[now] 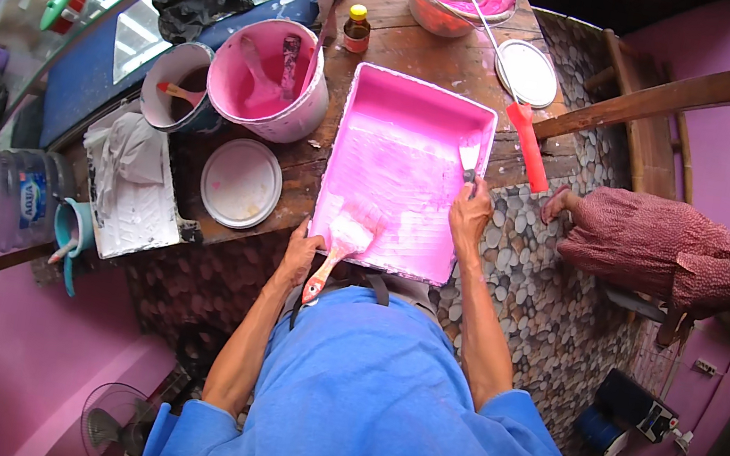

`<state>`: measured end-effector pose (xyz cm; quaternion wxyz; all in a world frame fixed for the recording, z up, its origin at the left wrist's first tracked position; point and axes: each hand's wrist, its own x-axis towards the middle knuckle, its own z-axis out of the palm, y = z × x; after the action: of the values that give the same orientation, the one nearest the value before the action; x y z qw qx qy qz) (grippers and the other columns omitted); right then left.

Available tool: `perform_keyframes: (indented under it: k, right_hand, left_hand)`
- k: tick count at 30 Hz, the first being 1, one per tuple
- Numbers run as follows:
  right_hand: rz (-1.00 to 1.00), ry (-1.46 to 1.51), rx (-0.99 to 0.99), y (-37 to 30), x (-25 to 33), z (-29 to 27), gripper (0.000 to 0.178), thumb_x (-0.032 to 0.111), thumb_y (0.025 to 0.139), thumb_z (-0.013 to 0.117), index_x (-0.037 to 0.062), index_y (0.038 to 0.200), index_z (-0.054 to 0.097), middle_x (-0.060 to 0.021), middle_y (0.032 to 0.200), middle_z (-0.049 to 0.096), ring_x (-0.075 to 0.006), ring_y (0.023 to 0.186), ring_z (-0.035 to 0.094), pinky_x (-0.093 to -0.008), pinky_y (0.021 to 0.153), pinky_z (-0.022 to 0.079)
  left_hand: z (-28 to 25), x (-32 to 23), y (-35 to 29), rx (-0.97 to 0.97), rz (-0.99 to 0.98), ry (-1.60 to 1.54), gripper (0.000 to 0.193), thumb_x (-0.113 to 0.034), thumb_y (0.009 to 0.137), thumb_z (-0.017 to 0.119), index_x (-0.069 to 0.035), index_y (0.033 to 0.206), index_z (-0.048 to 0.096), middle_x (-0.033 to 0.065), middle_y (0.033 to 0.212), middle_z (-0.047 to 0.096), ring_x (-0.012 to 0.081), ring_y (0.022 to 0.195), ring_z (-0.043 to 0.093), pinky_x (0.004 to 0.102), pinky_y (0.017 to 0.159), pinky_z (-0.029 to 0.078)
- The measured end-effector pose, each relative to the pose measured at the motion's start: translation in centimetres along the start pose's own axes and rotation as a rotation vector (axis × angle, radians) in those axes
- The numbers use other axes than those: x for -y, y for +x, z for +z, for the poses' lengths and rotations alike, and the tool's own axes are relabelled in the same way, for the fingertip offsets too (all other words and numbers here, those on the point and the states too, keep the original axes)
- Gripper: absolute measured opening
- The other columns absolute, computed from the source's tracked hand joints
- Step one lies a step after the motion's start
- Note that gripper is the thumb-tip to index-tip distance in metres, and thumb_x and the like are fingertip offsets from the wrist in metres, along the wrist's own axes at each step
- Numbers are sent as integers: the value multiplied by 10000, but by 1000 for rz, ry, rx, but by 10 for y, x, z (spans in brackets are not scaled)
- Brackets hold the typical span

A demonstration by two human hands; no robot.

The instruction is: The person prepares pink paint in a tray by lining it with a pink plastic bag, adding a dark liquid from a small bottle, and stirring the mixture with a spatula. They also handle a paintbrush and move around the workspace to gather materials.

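Note:
A paint tray (401,153), coated in bright pink paint, lies in front of me with its near end by my waist. My left hand (299,254) grips the tray's near left corner. Beside it, a flat paintbrush (345,234) rests in the tray, its bristles loaded with pink and its orange handle sticking out over the near edge. My right hand (470,214) is closed round the handle of a scraper (469,156) at the tray's right wall. The scraper's pale blade points away from me, inside the tray, against the pink surface.
A pink paint bucket (305,109) holding brushes, a smaller bucket (155,104) and a round lid (241,184) stand left on the wooden table (296,179). A roller frame with red handle (527,149) leans from a basin (424,4). Another person (657,250) is at right.

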<state>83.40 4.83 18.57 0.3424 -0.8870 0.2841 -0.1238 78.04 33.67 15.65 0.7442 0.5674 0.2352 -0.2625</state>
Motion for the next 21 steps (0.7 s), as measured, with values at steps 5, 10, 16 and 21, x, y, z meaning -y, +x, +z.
perform_keyframes:
  k: [5,10,16,21]
  right_hand:
    - [222,424,267,1,3,9,288,156,866,469,-20,1056,597,-132,725,607,-187,586,590,-328,562,465]
    - [324,475,125,3,7,12,306,158,875,485,-16,1112,569,-77,660,572,-111,470,507,-267,427,416]
    - [256,646,382,15,11,13,341,152,870,510,-9,1168,552,-63,624,569,-92,436,488,-239,393,394]
    - [368,497,303,20,6,9,320,166,864,527,11,1138,584,-72,635,589,-88,424,485,-238,382,392]
  left_hand:
    - [0,1,0,10,20,-3,424,21,650,496,10,1073,526,47,852,545,150,785,507,238,708,417]
    - [0,-1,-1,7,8,23,398,20,655,499,14,1052,524,55,855,545,151,799,504,242,715,413]
    - [1,-6,-2,4,18,57,494,54,648,499,40,1141,507,53,913,586,145,800,532,237,718,433]
    - [-1,-1,-1,17,24,19,488,53,652,495,35,1139,509,47,893,580,139,787,526,234,713,430]
